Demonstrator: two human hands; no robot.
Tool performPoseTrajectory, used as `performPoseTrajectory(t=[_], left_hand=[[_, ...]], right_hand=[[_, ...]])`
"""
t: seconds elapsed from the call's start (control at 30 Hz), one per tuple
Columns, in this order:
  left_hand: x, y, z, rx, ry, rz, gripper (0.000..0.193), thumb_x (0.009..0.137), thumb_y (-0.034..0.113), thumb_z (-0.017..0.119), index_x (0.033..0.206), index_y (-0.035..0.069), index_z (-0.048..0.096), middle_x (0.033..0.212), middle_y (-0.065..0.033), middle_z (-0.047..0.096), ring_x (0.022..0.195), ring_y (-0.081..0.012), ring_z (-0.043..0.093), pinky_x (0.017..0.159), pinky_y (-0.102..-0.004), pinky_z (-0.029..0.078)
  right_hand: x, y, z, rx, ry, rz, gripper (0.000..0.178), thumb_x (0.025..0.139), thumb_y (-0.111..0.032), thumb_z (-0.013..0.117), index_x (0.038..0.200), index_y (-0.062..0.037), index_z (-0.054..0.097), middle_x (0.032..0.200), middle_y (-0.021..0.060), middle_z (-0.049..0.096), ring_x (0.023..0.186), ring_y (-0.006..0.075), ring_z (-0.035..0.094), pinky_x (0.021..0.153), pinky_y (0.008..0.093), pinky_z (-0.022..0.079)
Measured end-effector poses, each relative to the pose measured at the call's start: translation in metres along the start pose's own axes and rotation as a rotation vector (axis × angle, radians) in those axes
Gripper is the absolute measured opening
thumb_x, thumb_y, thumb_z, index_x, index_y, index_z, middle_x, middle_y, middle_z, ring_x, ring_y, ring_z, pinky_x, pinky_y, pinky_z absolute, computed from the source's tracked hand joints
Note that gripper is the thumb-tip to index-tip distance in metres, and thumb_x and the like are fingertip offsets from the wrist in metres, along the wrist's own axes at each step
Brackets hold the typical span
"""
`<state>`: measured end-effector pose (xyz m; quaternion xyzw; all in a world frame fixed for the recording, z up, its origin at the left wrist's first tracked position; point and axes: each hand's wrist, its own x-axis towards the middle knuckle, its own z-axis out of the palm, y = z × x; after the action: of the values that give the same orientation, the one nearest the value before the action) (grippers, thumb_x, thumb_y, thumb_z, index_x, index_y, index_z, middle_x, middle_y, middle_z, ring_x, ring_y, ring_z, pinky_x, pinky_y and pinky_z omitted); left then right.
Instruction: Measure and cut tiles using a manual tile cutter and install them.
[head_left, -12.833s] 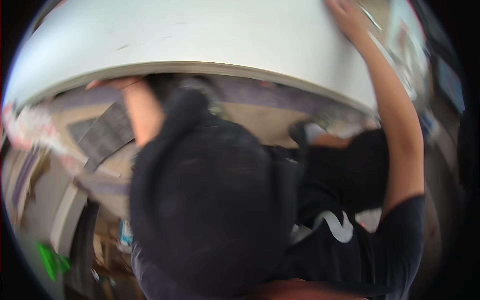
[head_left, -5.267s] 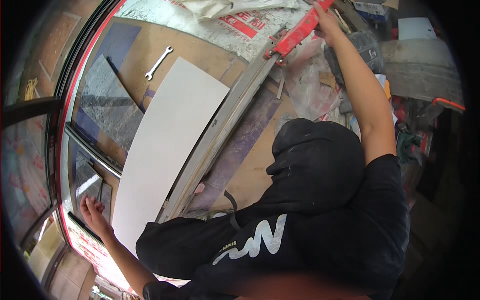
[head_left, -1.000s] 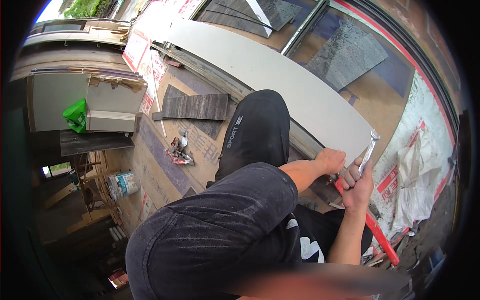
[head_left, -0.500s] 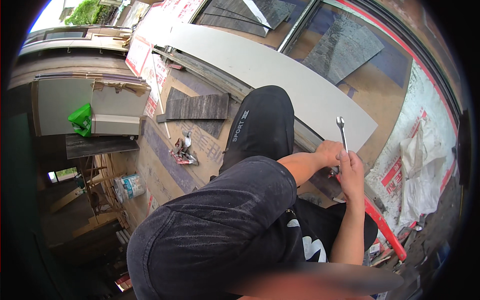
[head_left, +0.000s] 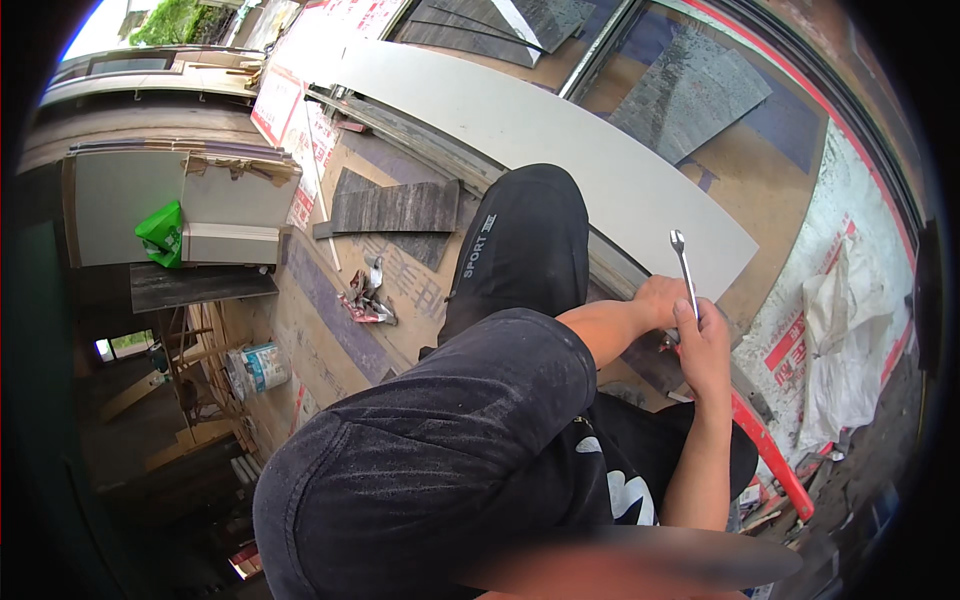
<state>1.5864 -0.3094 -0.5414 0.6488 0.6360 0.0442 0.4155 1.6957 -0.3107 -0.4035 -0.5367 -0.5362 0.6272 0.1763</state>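
The wrench (head_left: 684,272) is standing almost straight up now. A second ago it was leaning over to the right, so it is swinging round in a turn.

The right hand (head_left: 706,350) is wrapping tight around the low end of the thin silver wrench. The ring end is pointing to the far side. The left hand (head_left: 657,300) is curling shut just beside it, touching the same spot. What it is pressing on is hidden. Both hands are working at the near edge of the long white board (head_left: 560,150). The top of the red clamp bar (head_left: 772,462) is right under them, and the bar is running down to the near right.

It looks like the person is turning a nut or bolt there, but that part is hidden behind the hands. The next move calls for a firm grip and the wrench head staying on.

The person's knee in black trousers (head_left: 520,250) is filling the middle. Grey planks (head_left: 395,207) are lying on the floor to the left. A green bag (head_left: 160,232) is sitting far left.
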Motion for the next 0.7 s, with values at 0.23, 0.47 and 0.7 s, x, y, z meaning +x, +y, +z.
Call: performPoseTrajectory(t=[0.23,0.47,0.7], left_hand=[[0.0036,-0.0059,0.0081,0.013,0.02,0.024,0.026,0.08,0.032,0.058,0.09,0.009,0.065,0.091,-0.0163,0.069,0.09,-0.0347,0.067,0.08,-0.0454,0.053],[0.0039,-0.0057,0.007,0.012,0.035,0.047,0.026,0.08,0.031,0.057,0.091,0.009,0.064,0.09,-0.0159,0.069,0.088,-0.034,0.067,0.078,-0.0451,0.053],[0.0026,-0.0036,0.0039,0.008,0.002,0.035,0.026,0.081,0.031,0.056,0.092,0.009,0.064,0.09,-0.016,0.069,0.09,-0.034,0.067,0.08,-0.0448,0.053]], right_hand=[[0.0001,-0.0008,0.0014,-0.045,0.003,0.013,0.031,0.097,-0.031,0.057,0.09,-0.0007,0.059,0.066,-0.0008,0.052,0.058,0.0078,0.047,0.053,0.0259,0.04],[0.002,0.0027,0.0021,-0.038,0.017,-0.01,0.03,0.096,-0.03,0.058,0.089,-0.001,0.059,0.064,-0.0008,0.051,0.057,0.0081,0.047,0.052,0.0266,0.039],[0.0048,0.0045,0.0007,-0.047,0.004,-0.01,0.031,0.096,-0.031,0.058,0.091,-0.0001,0.06,0.065,-0.0006,0.052,0.057,0.0082,0.048,0.052,0.0267,0.039]])
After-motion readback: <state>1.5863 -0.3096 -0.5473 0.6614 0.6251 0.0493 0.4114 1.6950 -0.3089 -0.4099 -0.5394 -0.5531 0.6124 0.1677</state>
